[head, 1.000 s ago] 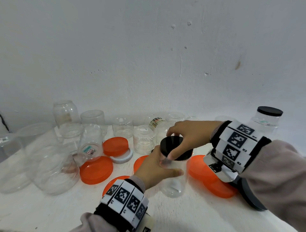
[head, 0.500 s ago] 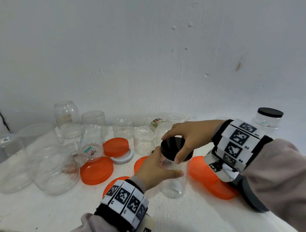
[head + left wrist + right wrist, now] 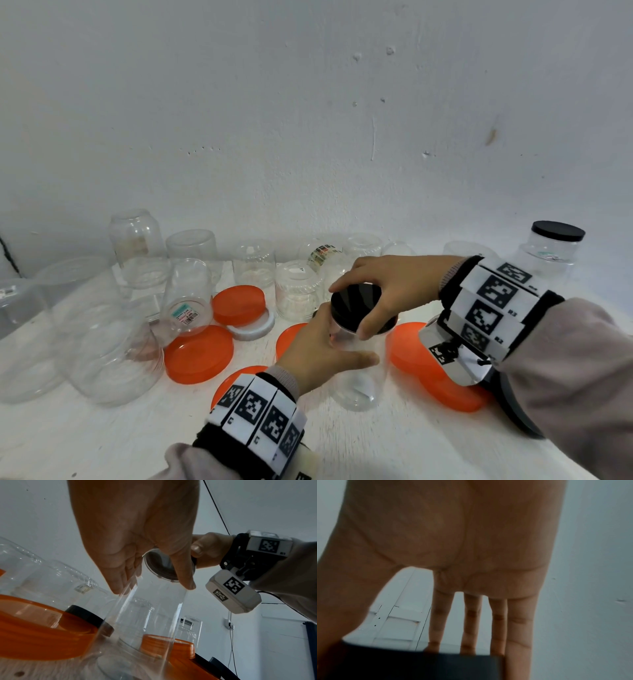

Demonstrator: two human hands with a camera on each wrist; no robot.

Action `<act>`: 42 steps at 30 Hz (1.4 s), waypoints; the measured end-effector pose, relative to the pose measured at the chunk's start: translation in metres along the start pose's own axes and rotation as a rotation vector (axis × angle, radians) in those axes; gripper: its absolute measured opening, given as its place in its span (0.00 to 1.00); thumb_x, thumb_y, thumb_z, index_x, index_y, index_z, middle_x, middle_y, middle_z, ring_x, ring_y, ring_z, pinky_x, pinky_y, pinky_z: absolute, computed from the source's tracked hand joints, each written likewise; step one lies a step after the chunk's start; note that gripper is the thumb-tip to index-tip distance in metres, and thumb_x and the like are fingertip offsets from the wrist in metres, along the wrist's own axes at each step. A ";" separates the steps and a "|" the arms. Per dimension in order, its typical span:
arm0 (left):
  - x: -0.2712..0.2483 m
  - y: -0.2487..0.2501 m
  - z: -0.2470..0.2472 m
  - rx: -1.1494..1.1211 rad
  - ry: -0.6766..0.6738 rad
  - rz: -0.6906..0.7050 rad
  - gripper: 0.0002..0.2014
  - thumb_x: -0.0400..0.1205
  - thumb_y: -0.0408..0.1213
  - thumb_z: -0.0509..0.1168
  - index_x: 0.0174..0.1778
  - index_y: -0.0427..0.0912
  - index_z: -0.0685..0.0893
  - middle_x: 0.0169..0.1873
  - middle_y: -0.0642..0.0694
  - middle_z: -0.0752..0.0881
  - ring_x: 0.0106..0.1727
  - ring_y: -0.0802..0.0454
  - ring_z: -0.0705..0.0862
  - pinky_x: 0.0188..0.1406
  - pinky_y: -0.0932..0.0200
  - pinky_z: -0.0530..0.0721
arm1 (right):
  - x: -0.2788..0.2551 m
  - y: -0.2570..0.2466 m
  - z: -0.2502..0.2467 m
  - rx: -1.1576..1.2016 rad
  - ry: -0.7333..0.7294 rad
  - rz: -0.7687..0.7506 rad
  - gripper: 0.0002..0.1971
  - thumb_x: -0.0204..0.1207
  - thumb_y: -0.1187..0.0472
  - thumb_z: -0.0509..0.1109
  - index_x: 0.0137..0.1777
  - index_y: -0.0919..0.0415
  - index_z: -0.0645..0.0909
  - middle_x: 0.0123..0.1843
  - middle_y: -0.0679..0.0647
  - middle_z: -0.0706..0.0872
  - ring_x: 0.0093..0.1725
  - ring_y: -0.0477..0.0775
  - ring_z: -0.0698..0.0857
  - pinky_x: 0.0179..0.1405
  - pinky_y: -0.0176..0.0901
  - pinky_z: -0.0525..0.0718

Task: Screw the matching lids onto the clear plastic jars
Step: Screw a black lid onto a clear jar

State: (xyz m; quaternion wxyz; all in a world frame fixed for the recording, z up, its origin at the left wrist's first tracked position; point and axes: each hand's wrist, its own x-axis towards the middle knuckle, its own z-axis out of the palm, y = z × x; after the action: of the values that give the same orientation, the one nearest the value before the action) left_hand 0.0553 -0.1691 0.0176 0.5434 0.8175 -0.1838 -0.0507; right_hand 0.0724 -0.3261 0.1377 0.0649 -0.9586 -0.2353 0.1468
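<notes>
A tall clear jar [image 3: 359, 380] stands on the white table [image 3: 102, 442], slightly tilted. My left hand [image 3: 325, 353] grips its upper body, thumb across the front. A black lid [image 3: 358, 305] sits on the jar's mouth, and my right hand [image 3: 380, 291] grips its rim with thumb in front and fingers behind. The left wrist view shows the jar [image 3: 142, 622] from below, with the lid [image 3: 164, 568] seen through it and my left hand [image 3: 137, 547] around it. In the right wrist view my right hand's fingers [image 3: 471, 622] reach down to the black lid [image 3: 419, 665].
Several lidless clear jars [image 3: 188, 294] stand upside down at the left and back. Orange lids [image 3: 198, 353] and a white lid [image 3: 253, 329] lie around the held jar. A jar with a black lid [image 3: 555, 246] stands at the far right. A dark lid [image 3: 513, 407] lies under my right forearm.
My right hand has turned on the black lid; the thumb has swung toward the front and right of the rim. The left hand and jar stay in place.
</notes>
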 end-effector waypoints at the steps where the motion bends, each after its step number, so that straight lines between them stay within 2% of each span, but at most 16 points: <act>1: 0.000 0.000 0.000 -0.006 0.001 0.002 0.31 0.65 0.47 0.81 0.53 0.69 0.67 0.53 0.69 0.78 0.49 0.81 0.76 0.37 0.85 0.73 | 0.000 -0.001 0.001 -0.010 0.010 0.017 0.35 0.64 0.36 0.77 0.72 0.33 0.69 0.63 0.39 0.71 0.66 0.46 0.73 0.67 0.45 0.76; 4: -0.001 0.000 0.000 -0.017 -0.003 0.004 0.33 0.66 0.46 0.81 0.57 0.69 0.66 0.56 0.68 0.78 0.53 0.79 0.76 0.39 0.83 0.75 | 0.003 -0.005 0.007 -0.084 0.052 0.088 0.37 0.62 0.26 0.71 0.69 0.39 0.70 0.58 0.43 0.72 0.59 0.50 0.77 0.59 0.47 0.79; 6: -0.001 0.000 0.000 -0.020 -0.009 0.006 0.32 0.66 0.46 0.81 0.56 0.71 0.66 0.56 0.68 0.78 0.52 0.81 0.75 0.40 0.81 0.75 | 0.004 -0.007 0.009 -0.120 0.072 0.112 0.39 0.62 0.23 0.67 0.69 0.42 0.69 0.57 0.45 0.72 0.57 0.51 0.78 0.57 0.48 0.80; 8: -0.001 0.001 0.000 -0.018 -0.008 0.010 0.32 0.66 0.46 0.81 0.55 0.72 0.66 0.55 0.69 0.78 0.52 0.81 0.75 0.39 0.83 0.75 | 0.003 -0.005 0.006 -0.094 0.038 0.103 0.39 0.63 0.26 0.70 0.73 0.41 0.67 0.59 0.45 0.71 0.61 0.51 0.77 0.60 0.47 0.79; 10: -0.001 0.001 0.000 -0.005 -0.002 0.008 0.34 0.66 0.48 0.81 0.58 0.69 0.65 0.55 0.69 0.77 0.54 0.78 0.75 0.39 0.82 0.75 | 0.001 -0.002 0.000 -0.041 -0.035 0.068 0.40 0.65 0.35 0.76 0.77 0.36 0.64 0.64 0.42 0.70 0.67 0.48 0.73 0.66 0.48 0.76; 12: 0.000 0.001 0.000 -0.001 0.003 0.007 0.36 0.65 0.49 0.81 0.61 0.66 0.65 0.56 0.69 0.77 0.56 0.75 0.75 0.40 0.79 0.75 | -0.002 0.000 -0.004 -0.017 -0.061 0.036 0.40 0.65 0.41 0.79 0.77 0.33 0.64 0.66 0.38 0.69 0.69 0.46 0.71 0.71 0.49 0.73; 13: 0.000 0.001 0.000 0.001 0.004 0.006 0.36 0.65 0.49 0.81 0.62 0.66 0.65 0.56 0.69 0.77 0.56 0.75 0.75 0.40 0.80 0.75 | -0.002 0.001 -0.004 -0.014 -0.051 0.028 0.40 0.65 0.41 0.79 0.76 0.33 0.65 0.66 0.38 0.69 0.69 0.45 0.71 0.71 0.48 0.73; 17: -0.002 0.000 0.000 -0.011 0.005 0.009 0.35 0.65 0.48 0.81 0.61 0.67 0.66 0.55 0.69 0.78 0.54 0.78 0.75 0.39 0.83 0.74 | -0.001 0.000 0.000 -0.039 -0.002 0.065 0.38 0.64 0.33 0.75 0.73 0.37 0.68 0.62 0.41 0.72 0.65 0.48 0.74 0.65 0.48 0.77; 21: -0.001 0.000 0.000 -0.020 -0.004 0.001 0.36 0.66 0.46 0.81 0.63 0.65 0.66 0.58 0.66 0.78 0.57 0.75 0.75 0.45 0.76 0.74 | 0.002 -0.004 0.007 -0.120 0.052 0.134 0.41 0.61 0.23 0.68 0.70 0.45 0.69 0.60 0.46 0.74 0.57 0.49 0.79 0.57 0.48 0.81; 23: -0.001 0.000 0.000 -0.020 -0.005 0.001 0.36 0.66 0.46 0.81 0.63 0.66 0.66 0.58 0.66 0.78 0.57 0.75 0.75 0.44 0.77 0.75 | 0.002 -0.004 0.005 -0.106 0.042 0.130 0.41 0.61 0.24 0.69 0.71 0.45 0.68 0.61 0.45 0.74 0.58 0.49 0.78 0.59 0.48 0.81; 26: 0.000 0.001 -0.001 -0.015 -0.001 0.004 0.36 0.65 0.47 0.81 0.60 0.68 0.65 0.56 0.68 0.78 0.55 0.75 0.76 0.40 0.82 0.75 | 0.000 -0.001 0.000 -0.050 -0.023 0.062 0.42 0.64 0.36 0.77 0.77 0.38 0.64 0.66 0.41 0.71 0.67 0.47 0.73 0.68 0.50 0.76; 28: 0.000 0.002 -0.001 -0.006 0.003 0.003 0.35 0.65 0.48 0.81 0.59 0.68 0.65 0.56 0.67 0.78 0.55 0.74 0.77 0.40 0.81 0.75 | 0.000 -0.001 -0.002 -0.041 -0.032 0.028 0.41 0.65 0.39 0.78 0.77 0.37 0.64 0.66 0.40 0.70 0.69 0.46 0.71 0.70 0.49 0.75; 32: -0.001 0.001 0.000 -0.008 0.007 0.011 0.36 0.66 0.47 0.81 0.63 0.65 0.66 0.56 0.67 0.78 0.55 0.74 0.76 0.39 0.82 0.75 | 0.001 0.000 0.001 -0.062 0.012 0.050 0.38 0.64 0.32 0.75 0.74 0.39 0.68 0.61 0.41 0.72 0.64 0.47 0.75 0.63 0.46 0.78; 35: -0.001 0.000 0.000 -0.007 0.003 0.012 0.37 0.66 0.47 0.81 0.65 0.64 0.66 0.58 0.66 0.78 0.56 0.74 0.75 0.42 0.78 0.74 | 0.002 -0.003 0.007 -0.114 0.060 0.097 0.39 0.63 0.25 0.69 0.70 0.44 0.71 0.58 0.44 0.73 0.58 0.49 0.78 0.58 0.47 0.81; 37: -0.001 0.000 -0.001 -0.004 -0.001 0.009 0.37 0.66 0.47 0.80 0.64 0.64 0.65 0.57 0.67 0.77 0.56 0.75 0.75 0.42 0.77 0.74 | 0.003 -0.004 0.008 -0.113 0.071 0.102 0.39 0.63 0.25 0.69 0.71 0.45 0.71 0.59 0.45 0.73 0.58 0.49 0.78 0.58 0.47 0.80; 42: -0.001 0.001 0.000 0.009 0.003 0.001 0.35 0.65 0.48 0.81 0.60 0.67 0.65 0.54 0.68 0.78 0.52 0.77 0.76 0.37 0.82 0.75 | 0.000 0.000 0.002 -0.014 -0.001 0.007 0.40 0.66 0.41 0.78 0.77 0.37 0.65 0.65 0.40 0.70 0.67 0.46 0.71 0.68 0.47 0.75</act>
State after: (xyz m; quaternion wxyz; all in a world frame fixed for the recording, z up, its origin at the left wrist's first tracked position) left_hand 0.0545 -0.1687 0.0182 0.5400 0.8199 -0.1839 -0.0483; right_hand 0.0715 -0.3262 0.1362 0.0577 -0.9597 -0.2330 0.1460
